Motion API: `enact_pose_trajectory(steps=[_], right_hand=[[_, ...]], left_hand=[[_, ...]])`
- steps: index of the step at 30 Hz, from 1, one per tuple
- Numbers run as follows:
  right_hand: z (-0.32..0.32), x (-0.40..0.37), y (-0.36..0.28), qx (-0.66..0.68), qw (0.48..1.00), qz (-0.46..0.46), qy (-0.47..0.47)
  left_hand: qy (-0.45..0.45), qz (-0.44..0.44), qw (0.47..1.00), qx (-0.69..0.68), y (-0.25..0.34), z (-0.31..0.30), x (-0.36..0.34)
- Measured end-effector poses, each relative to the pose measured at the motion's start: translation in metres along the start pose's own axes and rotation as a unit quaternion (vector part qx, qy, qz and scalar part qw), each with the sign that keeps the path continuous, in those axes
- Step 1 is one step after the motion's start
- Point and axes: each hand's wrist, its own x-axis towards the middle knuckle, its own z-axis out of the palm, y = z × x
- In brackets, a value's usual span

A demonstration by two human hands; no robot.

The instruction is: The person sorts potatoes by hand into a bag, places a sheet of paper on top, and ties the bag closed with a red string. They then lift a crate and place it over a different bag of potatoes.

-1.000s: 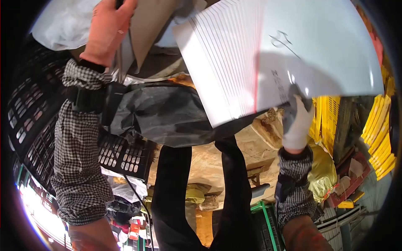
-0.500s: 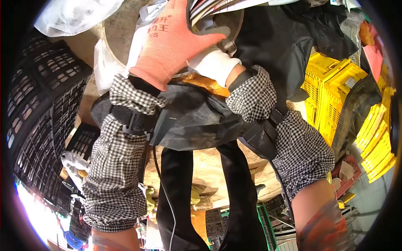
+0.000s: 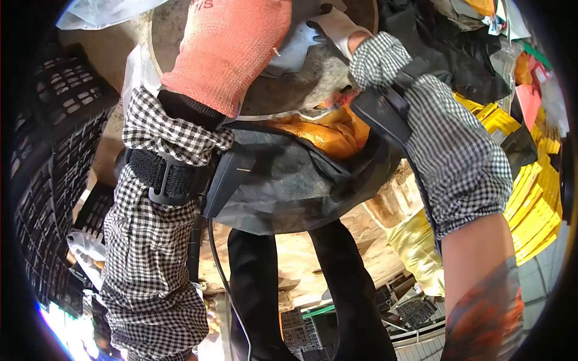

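My left hand (image 3: 232, 51), in a salmon-coloured knit glove, reaches up past the top edge of the view. Its fingers are out of frame, so what it holds cannot be seen. Up and to the right is my right hand (image 3: 344, 29), in a white glove with dark fingertips. Its thumb and a finger show apart, with nothing visible between them. A pale blue crumpled piece (image 3: 296, 49) lies just left of it on a round, grey, worn surface (image 3: 313, 84). Below both hands, a black plastic sheet (image 3: 283, 192) spans my lap, and an orange bundle (image 3: 331, 137) shows above it.
Black plastic crates (image 3: 57, 144) stand stacked on the left. Yellow crates (image 3: 530, 204) are on the right, below black plastic sheeting (image 3: 439, 54). Clear plastic (image 3: 108, 12) lies at the upper left. A cable (image 3: 223, 271) hangs from my left wrist.
My hands were together over each other; now they are apart, the right one moved up and right. The stack of sheet edges at the top is out of view. More of the round surface shows.
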Motion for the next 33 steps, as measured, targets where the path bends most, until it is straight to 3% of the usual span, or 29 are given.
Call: enact_pose_trajectory(steps=[1,2,3,4,5,6,7,8,10,12,14,15,21,24,25,28,29,30,33], right_hand=[[0.034,0.014,0.018,0.212,0.977,0.003,0.000],[0.052,0.022,0.025,0.414,0.910,0.007,0.000],[0.013,0.002,-0.023,0.579,0.768,0.260,-0.085],[0.006,-0.001,-0.041,0.578,0.769,0.260,-0.089],[0.000,-0.002,-0.055,0.386,0.886,0.243,-0.083],[-0.003,-0.003,-0.061,0.175,0.958,0.214,-0.072],[0.042,0.015,-0.035,-0.023,0.995,0.077,-0.052],[0.038,0.010,-0.039,-0.025,0.995,0.075,-0.052],[0.027,-0.002,-0.052,-0.042,0.953,0.189,0.235],[0.033,0.011,-0.040,-0.009,0.955,0.219,0.199],[0.029,0.024,-0.039,0.108,0.951,0.288,-0.022],[0.083,0.059,-0.002,0.035,0.954,0.291,-0.061],[0.028,0.027,-0.062,0.030,0.982,0.141,-0.122],[0.010,-0.007,-0.077,-0.070,0.978,0.093,-0.173],[0.010,-0.020,-0.083,-0.161,0.971,0.076,-0.162],[0.026,-0.010,-0.088,-0.245,0.951,0.069,-0.174],[0.030,-0.019,-0.088,-0.295,0.950,0.067,-0.083],[0.040,-0.012,-0.087,-0.293,0.950,0.067,-0.085],[0.070,0.016,-0.077,-0.100,0.992,0.070,-0.025]], left_hand=[[0.002,-0.002,1.000,-0.003,-0.008,0.002,0.002],[0.053,0.096,0.994,0.009,-0.018,0.007,0.007],[0.104,0.192,0.976,0.022,-0.024,0.009,0.008],[0.105,0.189,0.976,0.021,-0.017,0.006,0.006],[0.062,0.106,0.992,0.004,-0.009,0.002,0.003],[0.019,0.024,0.999,-0.015,-0.004,-0.001,0.002],[0.019,0.023,0.999,-0.016,-0.007,0.000,0.002],[0.036,0.060,0.997,-0.015,-0.013,0.002,0.001],[0.056,0.096,0.994,-0.014,-0.017,0.003,0.002],[0.054,0.082,0.995,-0.018,-0.019,0.005,0.002],[0.087,0.103,0.990,0.030,-0.022,0.010,-0.001],[0.119,0.123,0.982,0.079,-0.023,0.013,-0.002],[0.082,0.110,0.989,0.063,-0.026,0.012,0.001],[0.090,0.118,0.987,0.065,-0.026,0.013,0.000],[0.090,0.117,0.987,0.067,-0.027,0.014,0.001],[0.091,0.120,0.986,0.068,-0.028,0.014,0.001],[0.092,0.120,0.986,0.068,-0.030,0.014,0.001],[0.091,0.121,0.986,0.067,-0.030,0.014,0.001],[0.093,0.125,0.986,0.066,-0.030,0.014,0.001]])
